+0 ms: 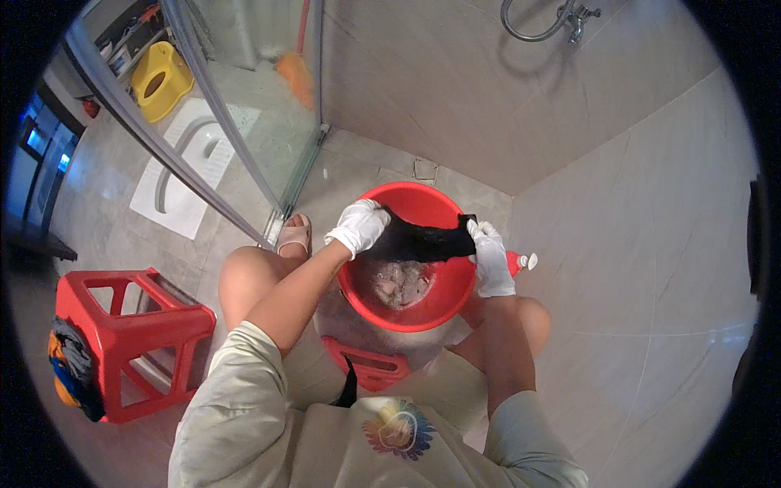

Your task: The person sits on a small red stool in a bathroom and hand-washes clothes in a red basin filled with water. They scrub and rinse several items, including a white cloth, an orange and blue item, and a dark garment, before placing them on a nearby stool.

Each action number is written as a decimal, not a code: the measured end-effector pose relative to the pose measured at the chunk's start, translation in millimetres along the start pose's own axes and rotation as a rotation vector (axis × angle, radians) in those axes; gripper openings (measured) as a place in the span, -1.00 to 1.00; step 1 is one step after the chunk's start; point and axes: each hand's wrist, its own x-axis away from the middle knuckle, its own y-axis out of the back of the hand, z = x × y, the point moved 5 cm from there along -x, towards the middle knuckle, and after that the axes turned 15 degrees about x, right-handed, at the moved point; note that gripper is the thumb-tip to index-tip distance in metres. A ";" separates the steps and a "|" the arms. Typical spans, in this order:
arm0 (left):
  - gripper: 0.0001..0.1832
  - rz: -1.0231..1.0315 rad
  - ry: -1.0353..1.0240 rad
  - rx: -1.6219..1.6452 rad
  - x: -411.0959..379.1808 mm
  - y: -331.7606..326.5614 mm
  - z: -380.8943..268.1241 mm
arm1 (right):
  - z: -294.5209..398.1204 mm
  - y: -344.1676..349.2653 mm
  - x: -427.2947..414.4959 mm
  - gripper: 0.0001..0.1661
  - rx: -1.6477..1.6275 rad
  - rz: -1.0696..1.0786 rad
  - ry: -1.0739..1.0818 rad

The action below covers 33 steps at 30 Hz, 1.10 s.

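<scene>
A black cloth garment (421,241) is stretched between my two hands above a round red plastic basin (406,326). My left hand (361,227), in a white glove, grips the garment's left end near the basin's rim. The right end is pinched by my right hand (490,256), also in a white glove, at the opposite rim. Foamy water (401,287) shows in the basin below the cloth. What else lies under the garment is hidden. Just right of my right hand, a red bottle (515,263) with a white cap stands partly covered.
A red plastic stool (122,332) with clothes (76,366) on it is at the left. A smaller red stool (366,363) shows between the knees. Glass shower door (299,140), squat toilet (189,165), yellow potty seat (161,79) and orange broom (296,76) lie upper left; a wall tap (576,21) is above.
</scene>
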 end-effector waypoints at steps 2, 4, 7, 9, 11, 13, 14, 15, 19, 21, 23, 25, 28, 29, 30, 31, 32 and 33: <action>-0.55 -0.017 0.005 -0.077 14.4 18.7 -40.0 | -8.2 6.6 5.7 -0.86 0.025 -0.065 0.063; -0.50 -0.161 -0.187 0.037 3.7 29.2 -32.7 | -12.7 7.4 4.9 -0.83 0.003 -0.148 0.167; -0.44 -0.376 -0.325 0.178 -4.4 49.5 -34.8 | -21.3 18.3 4.2 -0.79 -0.140 -0.372 0.121; -0.48 -0.515 -0.269 0.233 -12.9 70.5 -26.4 | -19.0 19.9 6.9 -0.75 -0.149 -0.326 0.149; -0.56 -0.371 -0.263 0.793 -9.3 69.3 -43.5 | -16.9 23.7 9.6 -0.72 -0.069 -0.340 0.261; -0.58 -0.426 -0.312 0.983 -21.5 73.1 -31.7 | -8.4 7.0 10.1 -0.71 0.033 -0.347 0.252; -0.59 -0.301 -0.224 0.913 -29.0 65.4 -29.3 | -21.7 6.1 3.4 -0.72 0.129 -0.371 0.268; -0.60 -0.174 -0.131 0.837 -32.1 57.7 -33.0 | -33.1 6.9 0.4 -0.72 0.225 -0.395 0.275; -0.68 0.193 0.082 1.204 10.1 39.3 -71.6 | 35.1 -59.8 50.1 0.01 0.996 -0.293 0.503; -0.80 0.434 0.132 1.425 25.3 25.4 -79.8 | 37.4 -86.3 52.8 -0.02 1.165 -0.088 0.304; -0.80 0.355 0.146 1.451 29.9 21.7 -85.2 | -8.7 -85.4 26.3 -0.31 1.172 -0.078 0.265; -0.79 0.429 0.130 1.545 37.3 33.6 -99.1 | -28.8 -71.7 12.7 -0.62 1.078 -0.202 0.287; -0.80 0.356 0.105 1.514 22.5 48.3 -88.6 | -44.2 -46.5 -6.5 -0.70 0.800 -0.253 0.365; -0.80 0.384 0.108 1.512 17.4 49.7 -89.6 | -53.3 -31.1 -16.4 -0.72 0.611 -0.217 0.321; -0.77 0.213 0.050 1.414 14.4 60.2 -85.1 | -54.7 -22.5 -18.5 -0.73 0.308 -0.086 0.137; -0.69 -0.035 -0.082 1.167 12.1 73.6 -80.0 | -46.8 -15.4 -18.2 -0.69 0.118 -0.025 0.087; -0.65 -0.064 -0.124 0.914 10.1 81.8 -78.6 | -39.0 -12.9 -17.7 -0.63 -0.050 0.012 0.056; -0.61 -0.081 -0.160 0.664 8.6 88.3 -77.5 | -30.6 -9.6 -13.0 -0.54 -0.217 0.039 0.022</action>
